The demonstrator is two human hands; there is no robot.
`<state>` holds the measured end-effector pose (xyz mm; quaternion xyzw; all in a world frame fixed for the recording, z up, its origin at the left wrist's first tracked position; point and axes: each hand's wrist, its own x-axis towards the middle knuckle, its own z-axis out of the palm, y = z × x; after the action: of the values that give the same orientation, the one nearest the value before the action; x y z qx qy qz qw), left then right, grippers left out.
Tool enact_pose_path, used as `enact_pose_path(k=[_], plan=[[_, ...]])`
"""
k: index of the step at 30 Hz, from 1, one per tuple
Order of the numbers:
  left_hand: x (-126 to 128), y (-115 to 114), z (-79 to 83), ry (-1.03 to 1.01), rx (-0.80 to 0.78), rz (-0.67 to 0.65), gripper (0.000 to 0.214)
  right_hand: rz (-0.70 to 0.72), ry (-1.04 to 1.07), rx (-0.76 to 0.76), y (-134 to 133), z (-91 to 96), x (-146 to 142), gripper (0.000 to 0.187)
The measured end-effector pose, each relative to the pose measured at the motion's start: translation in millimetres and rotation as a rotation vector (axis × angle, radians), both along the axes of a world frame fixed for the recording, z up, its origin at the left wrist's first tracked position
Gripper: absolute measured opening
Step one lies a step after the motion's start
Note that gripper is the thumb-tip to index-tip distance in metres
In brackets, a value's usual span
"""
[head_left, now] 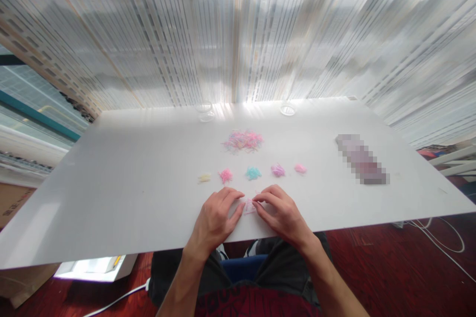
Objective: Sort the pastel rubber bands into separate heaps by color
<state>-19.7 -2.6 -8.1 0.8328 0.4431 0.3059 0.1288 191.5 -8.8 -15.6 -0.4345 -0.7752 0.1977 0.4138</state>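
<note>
Close to the front edge of the white table [141, 193], a small loose pile of pale pink-lilac strands [250, 206] lies between my hands. They look like thin elastic bands, but are too small to be sure of. My left hand [217, 215] rests just left of this pile, thumb and fingers curved with a gap between them. On the right side, my right hand [277, 208] has its thumb and index finger together at the pile's edge; whatever is between the tips is too small to name.
Beyond my hands is a row of small piles: yellow [204, 178], hot pink [225, 175], teal [253, 173], purple [277, 170] and light pink [300, 168]. Farther back lie a larger mixed heap [243, 141] and clear round dishes [287, 109]. A pixelated object [362, 158] lies right.
</note>
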Motion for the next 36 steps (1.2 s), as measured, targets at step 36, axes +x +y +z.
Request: enact_pose_path(k=[36], plan=[[-3.0,-4.1,7.2,-0.17,-0.025,-0.064,0.01,0.023,0.024,-0.038,-2.4,3.5,1.1,0.009]])
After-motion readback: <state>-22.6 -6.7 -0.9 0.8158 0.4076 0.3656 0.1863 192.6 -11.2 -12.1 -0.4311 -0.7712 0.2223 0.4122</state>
